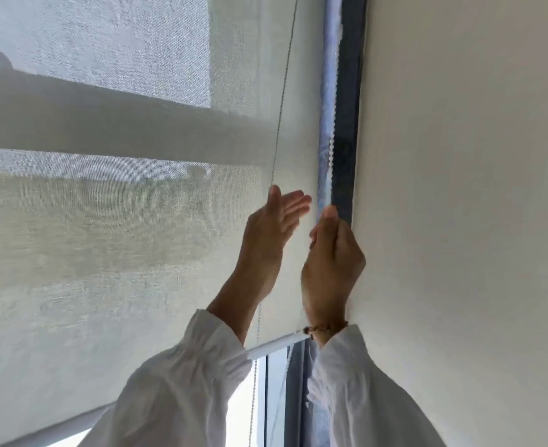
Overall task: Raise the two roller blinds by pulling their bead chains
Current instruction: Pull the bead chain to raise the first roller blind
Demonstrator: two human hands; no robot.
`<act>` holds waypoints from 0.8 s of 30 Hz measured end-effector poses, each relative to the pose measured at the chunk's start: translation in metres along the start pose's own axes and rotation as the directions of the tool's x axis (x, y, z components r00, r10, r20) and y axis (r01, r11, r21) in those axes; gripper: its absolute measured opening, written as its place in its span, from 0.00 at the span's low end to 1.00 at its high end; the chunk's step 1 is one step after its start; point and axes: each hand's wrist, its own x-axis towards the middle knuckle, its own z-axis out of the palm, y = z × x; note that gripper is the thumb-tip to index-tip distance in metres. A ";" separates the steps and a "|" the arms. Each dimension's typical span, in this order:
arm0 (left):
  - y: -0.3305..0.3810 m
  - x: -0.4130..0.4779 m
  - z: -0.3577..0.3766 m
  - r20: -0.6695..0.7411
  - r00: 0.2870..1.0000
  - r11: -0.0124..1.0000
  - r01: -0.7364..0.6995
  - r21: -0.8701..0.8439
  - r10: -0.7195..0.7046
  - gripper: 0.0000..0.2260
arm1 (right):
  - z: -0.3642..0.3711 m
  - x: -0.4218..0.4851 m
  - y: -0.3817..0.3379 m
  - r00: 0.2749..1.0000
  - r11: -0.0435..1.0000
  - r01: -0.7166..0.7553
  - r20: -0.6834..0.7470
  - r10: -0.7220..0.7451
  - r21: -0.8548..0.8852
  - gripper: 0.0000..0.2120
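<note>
A pale translucent roller blind (pixel 121 237) covers most of the window, and its white bottom bar (pixel 272 345) hangs low, behind my wrists. A white bead chain (pixel 331 150) runs up along the dark window frame at the blind's right edge. My right hand (pixel 332 262) is closed around this chain, thumb pointing up. My left hand (pixel 274 230) is raised beside it with fingers spread, in front of the blind and holding nothing. A thin dark chain (pixel 282 98) hangs behind or against the fabric. A beaded chain (pixel 255 375) drops below the bar.
A plain white wall (pixel 460 204) fills the right side, close against my right hand. The dark window frame (pixel 347 124) stands between wall and blind. Bare glass (pixel 276 398) shows under the bottom bar. White sleeves cover both forearms.
</note>
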 end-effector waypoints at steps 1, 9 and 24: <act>0.011 0.005 0.002 0.041 0.999 0.999 -0.010 -0.041 0.011 0.20 | -0.003 -0.013 0.006 1.000 1.000 0.016 0.009 -0.016 -0.010 0.16; 0.056 0.024 0.033 -0.058 0.995 0.980 -0.087 -0.179 0.077 0.16 | -0.012 -0.047 0.024 0.986 0.998 -0.005 0.168 -0.005 0.057 0.19; -0.044 -0.054 0.027 -0.001 0.995 0.973 -0.097 0.209 0.100 0.18 | -0.002 0.083 -0.044 0.775 0.671 -0.598 0.531 0.344 0.439 0.19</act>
